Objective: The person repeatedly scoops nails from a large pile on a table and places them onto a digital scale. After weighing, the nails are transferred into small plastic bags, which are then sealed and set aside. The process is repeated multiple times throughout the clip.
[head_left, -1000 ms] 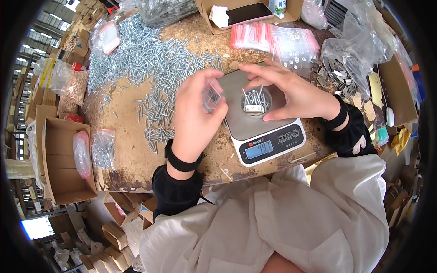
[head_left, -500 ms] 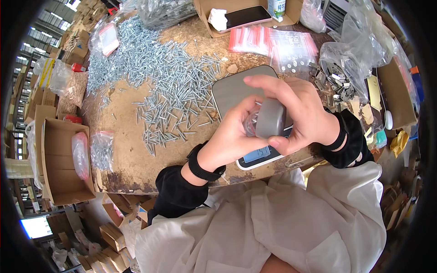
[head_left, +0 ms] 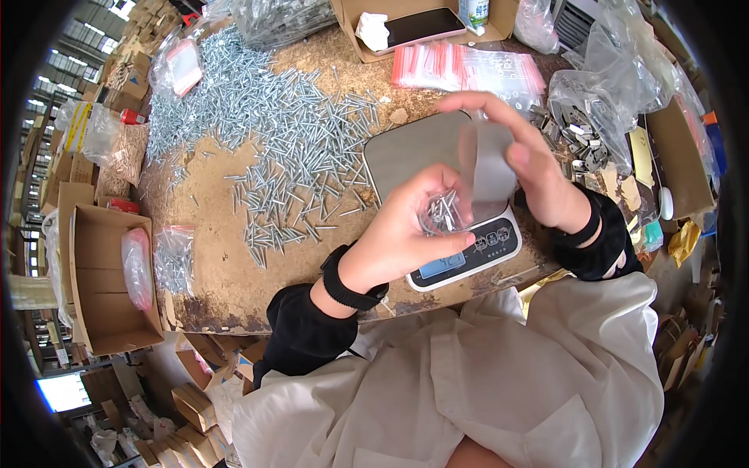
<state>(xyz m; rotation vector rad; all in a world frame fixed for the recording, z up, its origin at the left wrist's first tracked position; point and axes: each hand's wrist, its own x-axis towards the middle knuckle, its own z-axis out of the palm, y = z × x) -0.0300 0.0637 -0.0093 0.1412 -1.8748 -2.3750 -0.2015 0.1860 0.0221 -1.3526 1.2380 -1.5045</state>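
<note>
My left hand (head_left: 413, 214) is closed around a small clear cup (head_left: 427, 221) above the near part of a weighing scale (head_left: 406, 160). Several silvery screws (head_left: 445, 210) stand in the cup, heads and shanks mixed. To its right, my right hand (head_left: 538, 168) grips a grey, round-edged cup-like container (head_left: 495, 162), blurred by motion; its inside is hidden. The container is tilted on its side beside the left fingers, over the scale's plate. A lit display (head_left: 443, 266) shows under my left thumb.
A big heap of loose screws (head_left: 296, 156) spreads over the worn table's left and middle. Red-edged zip bags (head_left: 437, 69) lie behind the scale, near a phone (head_left: 425, 30) in a cardboard tray. Small metal pieces (head_left: 581, 140) lie right. An open carton (head_left: 113, 273) stands left.
The grey container has come away from the mouth of the clear cup, moving right and up with my right hand. Screws in the cup now show. The left hand stays nearly in place.
</note>
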